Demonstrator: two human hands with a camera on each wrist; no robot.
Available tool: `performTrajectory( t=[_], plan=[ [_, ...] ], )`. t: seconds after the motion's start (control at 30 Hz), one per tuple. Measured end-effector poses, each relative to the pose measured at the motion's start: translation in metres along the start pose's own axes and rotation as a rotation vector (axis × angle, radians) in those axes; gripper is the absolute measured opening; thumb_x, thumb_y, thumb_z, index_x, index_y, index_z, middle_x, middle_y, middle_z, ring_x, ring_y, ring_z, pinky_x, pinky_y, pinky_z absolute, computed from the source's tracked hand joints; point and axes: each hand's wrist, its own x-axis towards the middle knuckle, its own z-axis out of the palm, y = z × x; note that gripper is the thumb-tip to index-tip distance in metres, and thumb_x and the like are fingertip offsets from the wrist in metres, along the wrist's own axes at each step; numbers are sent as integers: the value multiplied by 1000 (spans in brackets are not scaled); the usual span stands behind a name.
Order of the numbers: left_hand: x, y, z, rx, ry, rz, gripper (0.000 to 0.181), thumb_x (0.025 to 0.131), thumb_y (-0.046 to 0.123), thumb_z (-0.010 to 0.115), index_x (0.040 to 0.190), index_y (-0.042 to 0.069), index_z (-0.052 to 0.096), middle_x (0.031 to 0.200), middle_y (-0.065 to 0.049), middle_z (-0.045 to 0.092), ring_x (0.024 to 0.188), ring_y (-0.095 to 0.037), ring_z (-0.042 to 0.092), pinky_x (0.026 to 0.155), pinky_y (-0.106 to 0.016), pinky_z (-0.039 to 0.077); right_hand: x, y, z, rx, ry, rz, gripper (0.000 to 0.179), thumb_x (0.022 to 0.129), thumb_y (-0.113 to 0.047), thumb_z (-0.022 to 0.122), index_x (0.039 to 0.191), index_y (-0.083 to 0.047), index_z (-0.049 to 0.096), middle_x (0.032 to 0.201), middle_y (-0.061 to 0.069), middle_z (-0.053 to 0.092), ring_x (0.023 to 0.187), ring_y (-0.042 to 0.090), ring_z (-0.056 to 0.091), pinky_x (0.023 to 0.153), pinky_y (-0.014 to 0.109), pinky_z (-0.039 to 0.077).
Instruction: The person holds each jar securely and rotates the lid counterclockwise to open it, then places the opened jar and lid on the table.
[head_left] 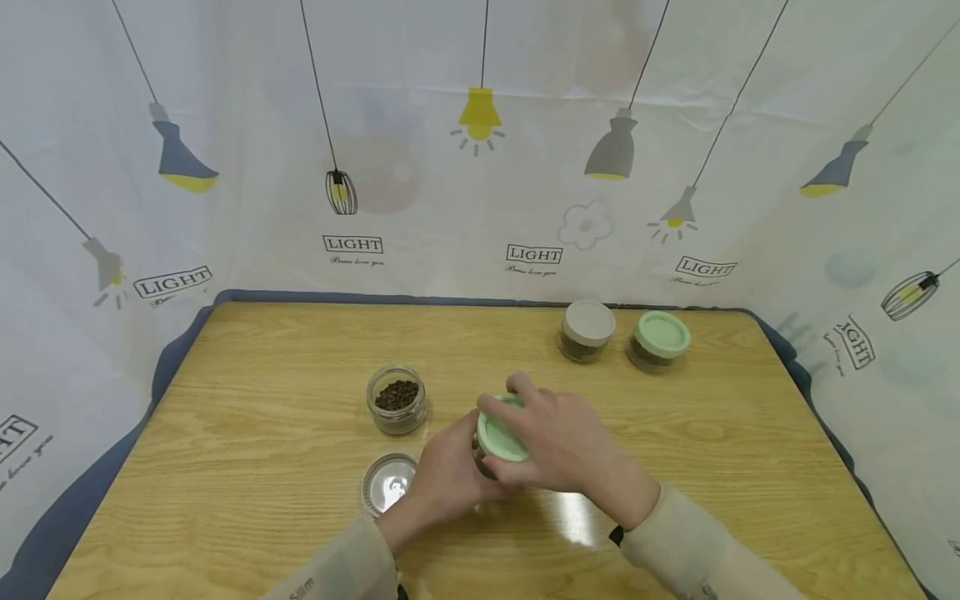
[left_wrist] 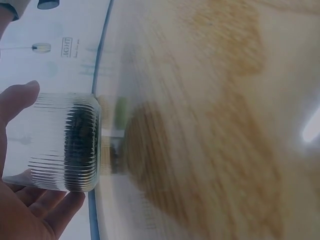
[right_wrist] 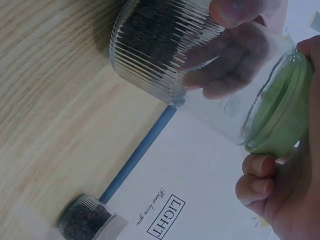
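A ribbed clear glass jar (left_wrist: 82, 145) with dark bits in its bottom is held up over the table by my left hand (head_left: 450, 471), thumb on one side and fingers on the other. My right hand (head_left: 562, 433) grips the rim of a light green lid (right_wrist: 280, 107) at the mouth of this jar. In the head view the lid (head_left: 501, 432) faces up between both hands, which hide most of the glass. Close beyond the left hand stands a lidless jar (head_left: 397, 400) of dark brown bits. A loose round lid (head_left: 388, 483) lies beside the left wrist, partly covered by it.
Toward the back right of the wooden table (head_left: 255, 392) stand a jar with a pale greyish lid (head_left: 588, 323) and one with a green lid (head_left: 662, 335). A curtain printed with lamps (head_left: 480, 192) hangs behind the table's far edge.
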Motion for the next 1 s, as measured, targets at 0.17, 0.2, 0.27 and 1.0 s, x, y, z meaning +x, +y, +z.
performTrajectory(
  t=[0.17, 0.2, 0.27, 1.0],
  plan=[
    [0, -2, -1, -5, 13, -9, 87, 64, 60, 81, 136, 24, 49, 121, 8, 64, 109, -13, 63, 93, -36, 53, -2, 3, -3, 14, -30, -9, 81, 77, -77, 55, 144, -34, 44, 120, 7, 55, 65, 15, 59, 50, 26, 45],
    [0, -2, -1, -7, 16, -14, 88, 64, 60, 82, 137, 24, 49, 122, 8, 64, 110, -14, 62, 94, -37, 52, -3, 3, -4, 18, -37, 5, 86, 76, -79, 55, 147, -33, 41, 123, 9, 54, 66, 17, 60, 53, 28, 47],
    [0, -2, -2, -10, 18, -20, 89, 64, 59, 83, 138, 23, 48, 123, 7, 64, 111, -14, 62, 94, -38, 52, -3, 3, -7, -2, -43, 43, 93, 73, -83, 51, 149, -31, 37, 126, 10, 54, 66, 19, 62, 55, 32, 50],
    [3, -1, 0, -6, 1, -23, 82, 64, 54, 82, 134, 25, 51, 115, 11, 65, 103, -9, 63, 87, -32, 53, 1, -10, 1, -60, 48, 145, 65, 75, -73, 57, 119, -25, 56, 90, 4, 55, 47, 12, 43, 36, 25, 31]
  ],
)
